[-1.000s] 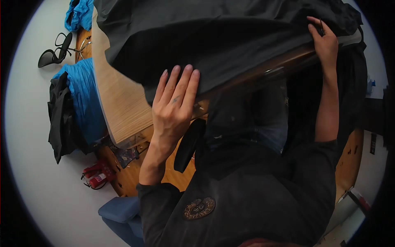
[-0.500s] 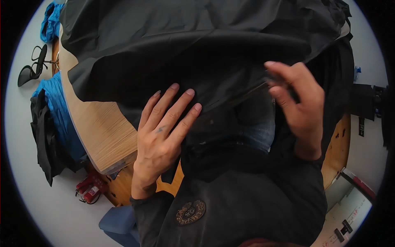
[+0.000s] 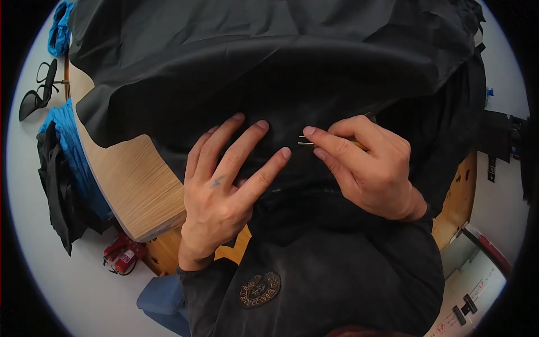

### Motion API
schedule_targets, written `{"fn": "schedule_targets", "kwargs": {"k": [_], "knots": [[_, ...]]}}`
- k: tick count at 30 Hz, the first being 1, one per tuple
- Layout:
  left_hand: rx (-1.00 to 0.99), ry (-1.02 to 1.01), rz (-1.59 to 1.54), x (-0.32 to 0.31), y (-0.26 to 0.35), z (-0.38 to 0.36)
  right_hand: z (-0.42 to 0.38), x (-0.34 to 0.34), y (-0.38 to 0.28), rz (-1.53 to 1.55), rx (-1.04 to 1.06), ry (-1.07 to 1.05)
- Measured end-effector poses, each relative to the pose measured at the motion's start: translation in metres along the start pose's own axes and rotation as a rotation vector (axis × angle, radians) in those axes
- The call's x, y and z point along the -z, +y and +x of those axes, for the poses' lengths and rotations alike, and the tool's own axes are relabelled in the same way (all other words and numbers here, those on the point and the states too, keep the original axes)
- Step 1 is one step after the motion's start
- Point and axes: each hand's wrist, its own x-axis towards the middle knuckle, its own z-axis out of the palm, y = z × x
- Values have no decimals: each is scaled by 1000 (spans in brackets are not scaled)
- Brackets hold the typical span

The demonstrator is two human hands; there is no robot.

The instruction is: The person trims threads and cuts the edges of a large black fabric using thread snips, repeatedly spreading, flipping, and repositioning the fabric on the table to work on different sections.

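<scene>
A large sheet of black fabric (image 3: 252,67) spreads over the table and hangs down over my lap. My left hand (image 3: 222,180) rests on its near part with the fingers spread, pressing it down and gripping nothing. To the right, my right hand (image 3: 370,168) is closed around small thread snips (image 3: 305,143). Their two thin metal tips point left, towards my left index finger, just above the cloth. A bit of yellow handle shows between the fingers; the rest is hidden by the hand.
The wooden table (image 3: 143,185) shows its corner at left. Beyond it are blue cloth (image 3: 73,135), hanging black cloth (image 3: 53,180), and red fire extinguishers (image 3: 123,253). A blue seat (image 3: 163,303) stands at lower left, a whiteboard (image 3: 477,281) at lower right.
My right hand has moved left and down, bringing the snips close to my left hand. The left index finger has spread outward, and the cloth now covers the jeans that showed before.
</scene>
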Motion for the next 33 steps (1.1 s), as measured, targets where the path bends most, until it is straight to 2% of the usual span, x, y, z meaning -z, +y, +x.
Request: {"fn": "schedule_targets", "kwargs": {"k": [15, 18, 21, 24, 28, 33], "knots": [[7, -17, -13, 3, 4, 2, -10, -9, 0, -17, 1, 70], [13, -108, 128, 8, 15, 6, -10, -11, -2, -22, -2, 107], [-26, 47, 102, -3, 24, 8, -9, -16, -1, -37, 12, 169], [-69, -1, 54, -5, 23, 13, -7, -16, 1, -37, 57, 175], [-89, 62, -19, -12, 16, 8, -9, -17, 0, -2, 46, 144], [-51, 47, -51, -10, 17, 7, -10, -16, -1, -28, 54, 147]]}}
